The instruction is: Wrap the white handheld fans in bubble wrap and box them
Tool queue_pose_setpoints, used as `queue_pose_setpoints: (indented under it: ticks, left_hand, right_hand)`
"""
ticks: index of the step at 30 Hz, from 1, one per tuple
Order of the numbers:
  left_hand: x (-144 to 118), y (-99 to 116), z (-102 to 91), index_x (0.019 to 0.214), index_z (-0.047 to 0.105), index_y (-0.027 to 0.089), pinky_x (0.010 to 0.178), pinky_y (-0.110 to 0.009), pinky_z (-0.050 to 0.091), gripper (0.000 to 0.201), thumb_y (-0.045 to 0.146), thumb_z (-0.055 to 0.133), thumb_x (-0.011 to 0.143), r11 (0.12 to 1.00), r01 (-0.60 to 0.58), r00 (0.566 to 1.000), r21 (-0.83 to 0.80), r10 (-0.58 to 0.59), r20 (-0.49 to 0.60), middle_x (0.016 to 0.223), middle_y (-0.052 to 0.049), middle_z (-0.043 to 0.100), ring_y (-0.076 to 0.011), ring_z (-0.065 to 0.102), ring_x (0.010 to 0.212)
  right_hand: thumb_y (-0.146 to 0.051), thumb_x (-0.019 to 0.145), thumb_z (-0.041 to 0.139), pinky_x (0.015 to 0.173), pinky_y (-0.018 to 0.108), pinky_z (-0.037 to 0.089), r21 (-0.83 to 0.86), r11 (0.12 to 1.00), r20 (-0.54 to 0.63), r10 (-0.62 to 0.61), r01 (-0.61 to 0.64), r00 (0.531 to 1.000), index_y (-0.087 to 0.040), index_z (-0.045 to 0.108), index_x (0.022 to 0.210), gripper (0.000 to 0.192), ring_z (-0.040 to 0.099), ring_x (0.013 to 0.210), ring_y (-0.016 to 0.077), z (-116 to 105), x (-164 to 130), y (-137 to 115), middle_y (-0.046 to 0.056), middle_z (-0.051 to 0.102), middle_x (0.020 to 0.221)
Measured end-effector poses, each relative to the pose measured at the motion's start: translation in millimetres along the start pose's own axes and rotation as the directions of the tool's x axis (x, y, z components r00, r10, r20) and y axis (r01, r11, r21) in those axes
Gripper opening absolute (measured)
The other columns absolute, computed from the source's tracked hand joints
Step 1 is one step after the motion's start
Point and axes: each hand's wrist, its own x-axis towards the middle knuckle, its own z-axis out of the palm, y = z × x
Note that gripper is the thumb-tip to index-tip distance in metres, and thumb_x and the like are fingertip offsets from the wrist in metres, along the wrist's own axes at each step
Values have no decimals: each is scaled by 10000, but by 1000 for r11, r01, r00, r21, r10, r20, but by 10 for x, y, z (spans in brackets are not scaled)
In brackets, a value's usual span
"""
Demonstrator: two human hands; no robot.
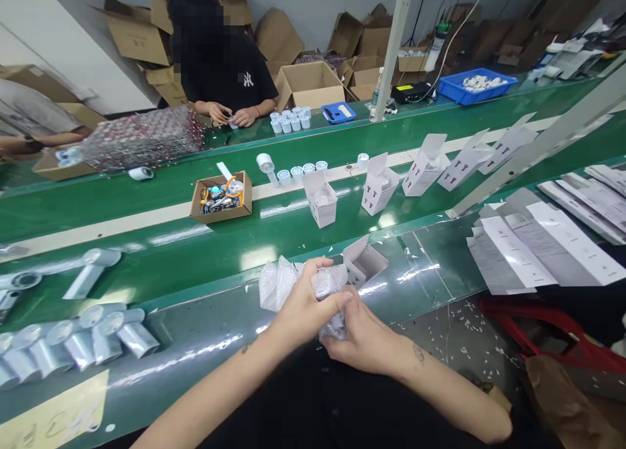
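Observation:
Both my hands are closed around a bubble-wrapped item (330, 281) near the front edge of the bench; what the wrap encloses is hard to make out. My left hand (309, 299) grips it from the left and above, thumb across the front. From the right and below, my right hand (359, 332) wraps round its lower part. Just behind them stands an open white box (364, 263), its flap raised. More bubble wrap (276, 285) lies left of my left hand. Light-blue handheld devices (132, 332) with round heads stand in a cluster further left.
On the green belt are open white boxes (323, 208), a carton of small parts (221, 198) and several round cups (297, 173). Flat white box blanks (538, 247) lie at right. A metal post (518, 156) rises nearby. A co-worker (222, 71) handles something small across the belt.

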Motion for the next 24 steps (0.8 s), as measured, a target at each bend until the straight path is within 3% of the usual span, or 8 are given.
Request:
queue_pose_setpoints:
  ticks: [3, 6, 7, 10, 14, 19, 21, 24]
  left_hand:
    - [-24, 194, 36, 972, 638, 212, 752, -305, 491, 277, 343, 721, 743, 971, -154, 974, 185, 181, -138, 886, -28, 681, -194, 631, 817]
    - [176, 350, 81, 833, 618, 204, 655, -282, 484, 199, 371, 702, 766, 961, -254, 915, 105, 274, -295, 751, -4, 654, -163, 617, 673]
    - [291, 381, 120, 858, 598, 206, 632, -278, 484, 225, 398, 686, 779, 956, -292, 890, 16, 277, -363, 732, 4, 646, -156, 614, 641]
    - [659, 387, 288, 914, 564, 206, 671, -290, 502, 282, 435, 662, 782, 909, -409, 804, -79, 318, -502, 763, 3, 650, -159, 631, 672]
    - [867, 201, 379, 867, 580, 194, 773, -290, 499, 209, 367, 662, 782, 893, -364, 714, 266, 450, -536, 812, -14, 644, -164, 622, 768]
    - [749, -61, 261, 890, 594, 207, 876, -345, 495, 162, 347, 620, 812, 729, -364, 677, 579, 635, -373, 937, -76, 658, -211, 625, 916]
    - [742, -92, 286, 882, 607, 215, 883, -359, 500, 163, 352, 627, 796, 645, -419, 729, 639, 658, -187, 977, -98, 661, -229, 622, 953]
    - [814, -54, 397, 897, 635, 231, 866, -348, 505, 149, 350, 614, 810, 561, -529, 814, 637, 547, 194, 1039, -100, 660, -230, 620, 971]
  right_hand:
    - [-346, 751, 752, 1032, 508, 457, 28, 993, 161, -117, 114, 980, -290, 525, 1301, 598, 542, 1208, 288, -635, -33, 60, 75, 560, 1278]
    - [-377, 706, 798, 1080, 568, 392, -140, 988, -11, -70, 68, 997, -351, 594, 1245, 577, 361, 1393, 328, -1233, 83, 357, 39, 422, 1479]
    - [-375, 674, 817, 1083, 594, 374, -185, 982, 0, -46, 45, 999, -353, 600, 1245, 612, 303, 1426, 345, -1341, 163, 487, 37, 380, 1513]
    - [-358, 681, 802, 1070, 573, 398, -119, 990, 116, -58, 72, 992, -309, 527, 1328, 705, 430, 1351, 324, -1374, 452, 851, 80, 476, 1446]
    - [-359, 652, 824, 1061, 524, 403, -88, 985, 55, -144, 148, 988, -218, 463, 1284, 741, 504, 1256, 300, -1172, 691, 1109, 124, 531, 1324]
    - [-353, 634, 826, 997, 454, 448, -83, 966, 8, -243, 243, 970, -237, 414, 1066, 609, 521, 1178, 258, -949, 744, 1206, 99, 466, 1264]
    - [-319, 668, 787, 948, 430, 481, -17, 971, -60, -240, 240, 969, -235, 385, 1090, 589, 574, 1070, 225, -852, 756, 1230, 84, 491, 1197]
    - [-310, 663, 779, 939, 440, 486, 12, 970, -109, -239, 241, 965, -209, 438, 1130, 587, 585, 1065, 247, -755, 755, 1240, 91, 535, 1169]
